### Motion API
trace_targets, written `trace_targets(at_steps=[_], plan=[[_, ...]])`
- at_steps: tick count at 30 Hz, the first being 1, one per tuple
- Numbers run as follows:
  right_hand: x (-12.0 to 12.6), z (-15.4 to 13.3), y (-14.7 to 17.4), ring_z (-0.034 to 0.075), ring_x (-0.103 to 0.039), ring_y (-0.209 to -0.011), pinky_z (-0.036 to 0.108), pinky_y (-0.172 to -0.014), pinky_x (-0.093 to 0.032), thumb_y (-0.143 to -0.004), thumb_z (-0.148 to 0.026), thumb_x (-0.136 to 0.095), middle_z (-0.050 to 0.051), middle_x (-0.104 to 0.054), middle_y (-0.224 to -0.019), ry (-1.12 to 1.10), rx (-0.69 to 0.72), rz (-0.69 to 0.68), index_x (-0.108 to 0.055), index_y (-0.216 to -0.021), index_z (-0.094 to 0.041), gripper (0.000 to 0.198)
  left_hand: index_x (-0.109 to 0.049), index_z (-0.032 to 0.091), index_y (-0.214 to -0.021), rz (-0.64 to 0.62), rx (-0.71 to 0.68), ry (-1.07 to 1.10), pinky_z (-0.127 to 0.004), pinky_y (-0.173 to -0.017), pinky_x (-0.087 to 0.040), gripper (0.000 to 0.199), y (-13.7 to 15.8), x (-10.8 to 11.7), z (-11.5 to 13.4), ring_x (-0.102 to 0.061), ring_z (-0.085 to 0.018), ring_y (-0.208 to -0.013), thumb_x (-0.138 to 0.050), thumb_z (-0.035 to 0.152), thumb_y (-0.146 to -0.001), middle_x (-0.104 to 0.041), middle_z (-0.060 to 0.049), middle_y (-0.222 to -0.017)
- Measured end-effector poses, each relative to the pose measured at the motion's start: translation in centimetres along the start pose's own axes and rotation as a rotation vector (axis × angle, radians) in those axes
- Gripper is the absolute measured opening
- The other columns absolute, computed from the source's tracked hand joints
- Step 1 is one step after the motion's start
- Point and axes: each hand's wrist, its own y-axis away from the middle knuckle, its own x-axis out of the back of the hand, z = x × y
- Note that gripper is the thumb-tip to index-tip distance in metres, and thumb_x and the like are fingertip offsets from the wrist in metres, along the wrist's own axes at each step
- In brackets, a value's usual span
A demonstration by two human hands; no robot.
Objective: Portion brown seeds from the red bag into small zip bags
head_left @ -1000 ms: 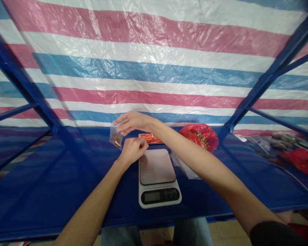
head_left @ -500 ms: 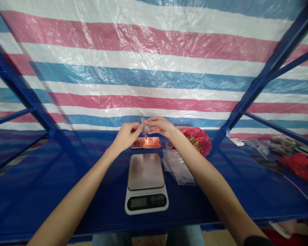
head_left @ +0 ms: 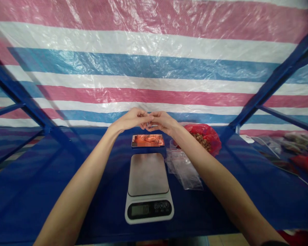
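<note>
My left hand (head_left: 133,119) and my right hand (head_left: 164,121) meet fingertip to fingertip above the far part of the blue table. Between them is a small clear plastic bag (head_left: 148,124), mostly hidden by the fingers, and both hands are closed on it. Just below lies a phone (head_left: 148,140) with an orange screen. Closer to me sits a white kitchen scale (head_left: 149,176) with a bare steel plate. Beside it, flat clear plastic bags (head_left: 186,171) lie partly under my right forearm.
A red plastic bag (head_left: 214,136) holding small brown pieces stands right of my right forearm, with a small clear cup (head_left: 172,143) near it. Blue metal posts (head_left: 264,87) rise at both sides, before a striped sheet (head_left: 143,78). A white plug (head_left: 246,138) and cable lie at right.
My hands have drawn together, and their fingers now cover most of the small bag that showed between them before. The view has tipped downward slightly.
</note>
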Motion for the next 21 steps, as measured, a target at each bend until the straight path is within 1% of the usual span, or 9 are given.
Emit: trace_targets(at_steps=[4, 8, 11, 13, 15, 17, 19, 21], plan=[[0.3, 0.4, -0.3, 0.015, -0.069, -0.063, 0.031, -0.063, -0.066, -0.072, -0.022, -0.090, 0.003, -0.072, -0.066, -0.012, -0.023, 0.051, -0.071, -0.077, -0.014, 0.021, -0.076, 0.011, -0.091, -0.032, 0.002, 0.019, -0.023, -0.066, -0.056, 0.036, 0.1, -0.1, 0.0, -0.072, -0.015, -0.074, -0.072, 0.047, -0.093, -0.076, -0.008, -0.082], [0.6, 0.0, 0.0, 0.016, -0.072, -0.068, 0.030, -0.066, -0.067, -0.075, -0.030, -0.092, 0.005, -0.075, -0.073, 0.015, 0.007, 0.017, -0.073, -0.082, -0.013, 0.027, -0.079, 0.012, -0.095, -0.033, -0.030, -0.033, -0.023, -0.065, -0.055, 0.031, 0.0, 0.2, 0.0, -0.071, -0.015, -0.074, -0.071, 0.042, -0.092, -0.077, -0.008, -0.086], [0.3, -0.7, 0.4, 0.016, -0.072, -0.068, 0.031, -0.069, -0.068, -0.077, -0.037, -0.091, 0.006, -0.075, -0.072, 0.079, 0.030, -0.004, -0.074, -0.082, -0.012, 0.030, -0.081, 0.013, -0.098, -0.078, -0.070, -0.046, -0.024, -0.068, -0.056, 0.029, 0.0, 0.8, -0.2, -0.072, -0.016, -0.078, -0.072, 0.040, -0.092, -0.079, -0.008, -0.089], [-0.2, -1.2, 0.7, 0.016, -0.071, -0.066, 0.033, -0.067, -0.068, -0.077, -0.038, -0.091, 0.005, -0.074, -0.071, 0.113, 0.051, 0.014, -0.073, -0.081, -0.013, 0.032, -0.082, 0.013, -0.097, -0.089, -0.083, -0.026, -0.024, -0.070, -0.056, 0.029, 0.0, 1.1, -0.5, -0.073, -0.016, -0.078, -0.072, 0.040, -0.091, -0.079, -0.009, -0.089], [-0.6, -1.5, 1.0, 0.016, -0.072, -0.065, 0.033, -0.064, -0.068, -0.078, -0.040, -0.091, 0.004, -0.074, -0.070, 0.138, 0.078, 0.045, -0.069, -0.082, -0.015, 0.034, -0.081, 0.012, -0.093, -0.054, -0.088, 0.002, -0.025, -0.068, -0.056, 0.027, 0.0, 1.2, -0.7, -0.073, -0.017, -0.075, -0.075, 0.038, -0.089, -0.079, -0.009, -0.085], [-1.0, -1.7, 1.2, 0.017, -0.073, -0.065, 0.031, -0.061, -0.067, -0.080, -0.044, -0.090, 0.004, -0.075, -0.070, 0.183, 0.111, 0.070, -0.066, -0.082, -0.017, 0.036, -0.081, 0.012, -0.088, 0.016, -0.085, 0.017, -0.024, -0.063, -0.054, 0.024, -0.1, 1.1, -0.9, -0.073, -0.017, -0.071, -0.077, 0.036, -0.087, -0.079, -0.009, -0.080], [-1.3, -1.8, 1.4, 0.017, -0.074, -0.065, 0.027, -0.058, -0.065, -0.081, -0.047, -0.088, 0.005, -0.076, -0.072, 0.262, 0.142, 0.091, -0.064, -0.081, -0.017, 0.039, -0.079, 0.012, -0.082, 0.079, -0.076, 0.025, -0.023, -0.060, -0.052, 0.022, -0.3, 0.8, -1.1, -0.073, -0.016, -0.066, -0.078, 0.034, -0.086, -0.077, -0.008, -0.074], [-1.4, -1.8, 1.4, 0.016, -0.073, -0.062, 0.023, -0.054, -0.063, -0.080, -0.049, -0.089, 0.006, -0.076, -0.069, 0.356, 0.167, 0.127, -0.064, -0.077, -0.017, 0.041, -0.077, 0.011, -0.077, 0.098, -0.064, 0.032, -0.024, -0.060, -0.053, 0.020, -0.5, 0.5, -1.2, -0.072, -0.016, -0.063, -0.078, 0.030, -0.084, -0.076, -0.007, -0.069]])
